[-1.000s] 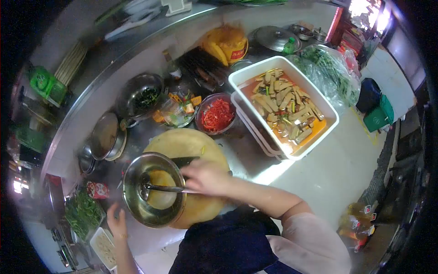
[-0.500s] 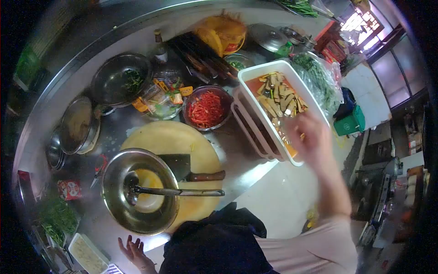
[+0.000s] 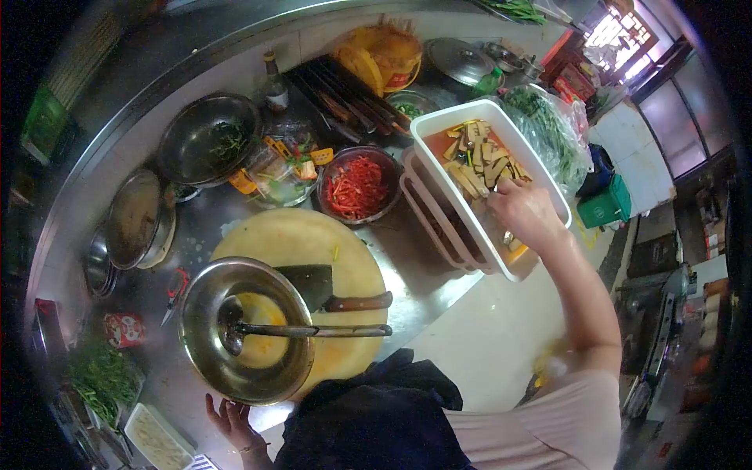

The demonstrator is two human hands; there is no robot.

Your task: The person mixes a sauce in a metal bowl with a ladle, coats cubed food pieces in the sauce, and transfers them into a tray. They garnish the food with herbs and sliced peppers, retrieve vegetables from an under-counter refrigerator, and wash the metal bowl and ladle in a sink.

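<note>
My right hand (image 3: 526, 211) is over the white plastic tub (image 3: 539, 153), its fingers bent down and pressed together among the pale, dark-edged strips (image 3: 475, 176) in orange-red liquid. What the fingertips pinch is hidden. My left hand (image 3: 233, 425) is just below the near rim of a steel bowl (image 3: 294, 368), with fingers apart; whether they touch the rim I cannot tell. The bowl contains yellowish liquid and a long-handled ladle (image 3: 313, 330). It stands partly on a round yellow chopping board (image 3: 352, 251), beside a cleaver (image 3: 307, 283) with a wooden handle.
Behind the board sits a bowl of shredded red pepper (image 3: 356, 188). A dark pan (image 3: 207, 133), a bottle (image 3: 275, 88) and an orange bucket (image 3: 392, 59) line the back. Red-handled scissors (image 3: 177, 291) and leafy greens (image 3: 102, 376) lie at left. More bagged greens (image 3: 540, 121) are at right.
My right hand has come down from above the tub to the strips inside it. My left hand has moved up close to the steel bowl's rim. The view has shifted slightly.
</note>
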